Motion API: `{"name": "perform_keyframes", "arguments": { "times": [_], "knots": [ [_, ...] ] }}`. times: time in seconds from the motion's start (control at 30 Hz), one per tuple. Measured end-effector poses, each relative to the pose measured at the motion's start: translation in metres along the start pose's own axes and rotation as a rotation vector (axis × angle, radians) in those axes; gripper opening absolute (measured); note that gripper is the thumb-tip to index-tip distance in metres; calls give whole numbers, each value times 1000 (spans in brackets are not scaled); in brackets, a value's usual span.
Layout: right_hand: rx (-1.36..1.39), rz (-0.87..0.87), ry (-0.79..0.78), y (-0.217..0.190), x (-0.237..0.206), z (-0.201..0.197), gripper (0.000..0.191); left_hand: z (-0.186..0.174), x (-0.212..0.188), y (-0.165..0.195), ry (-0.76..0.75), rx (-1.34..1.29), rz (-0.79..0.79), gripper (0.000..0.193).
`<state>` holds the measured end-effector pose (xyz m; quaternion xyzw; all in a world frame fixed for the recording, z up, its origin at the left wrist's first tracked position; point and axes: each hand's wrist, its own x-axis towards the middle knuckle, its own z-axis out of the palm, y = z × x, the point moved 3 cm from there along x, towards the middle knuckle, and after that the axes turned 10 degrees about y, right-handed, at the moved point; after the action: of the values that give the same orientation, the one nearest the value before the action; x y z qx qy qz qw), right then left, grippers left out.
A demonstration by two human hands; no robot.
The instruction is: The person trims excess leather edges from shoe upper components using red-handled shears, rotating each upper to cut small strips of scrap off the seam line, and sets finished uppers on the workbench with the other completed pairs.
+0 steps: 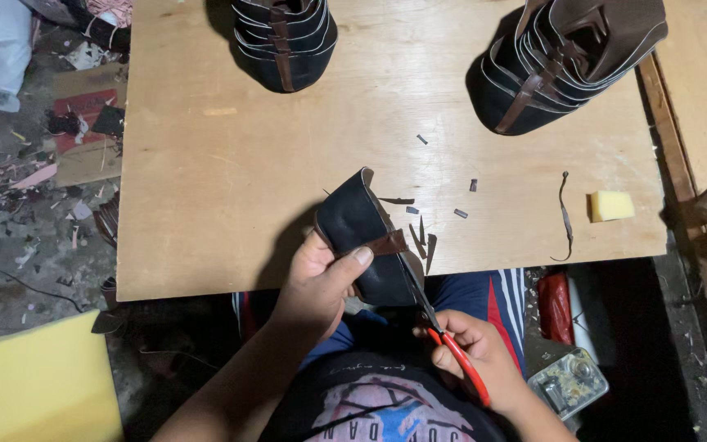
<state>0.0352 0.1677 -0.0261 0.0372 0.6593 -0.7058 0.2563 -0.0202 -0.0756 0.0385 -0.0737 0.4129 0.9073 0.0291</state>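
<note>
My left hand [318, 282] grips a curved black leather piece [353, 219] with a brown strap across it, held over the near edge of the wooden board [206, 180]. My right hand [472, 344] holds red-handled scissors [443, 331], whose blades reach up along the right edge of the leather piece. Small leather offcuts [423, 237] lie on the board just right of the piece.
Two stacks of black leather pieces with brown straps sit at the far edge, one at the middle [284, 37], one at the right [566, 57]. A yellow sponge block [611, 205] and a thin leather strip [565, 217] lie right. A yellow foam sheet [34, 385] lies lower left.
</note>
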Motion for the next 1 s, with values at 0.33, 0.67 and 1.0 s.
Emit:
{"name": "perform_keyframes", "arguments": {
  "times": [0.33,0.67,1.0],
  "knots": [
    [-11,88,49,8,-5,2,47,6,-1,1,67,-83,-36,35],
    [-62,-191,265,-33,7,-3,37,0,-2,22,59,94,67,35],
    [150,-586,404,-76,23,32,37,27,-15,-9,29,211,-67,38]
  ]
}}
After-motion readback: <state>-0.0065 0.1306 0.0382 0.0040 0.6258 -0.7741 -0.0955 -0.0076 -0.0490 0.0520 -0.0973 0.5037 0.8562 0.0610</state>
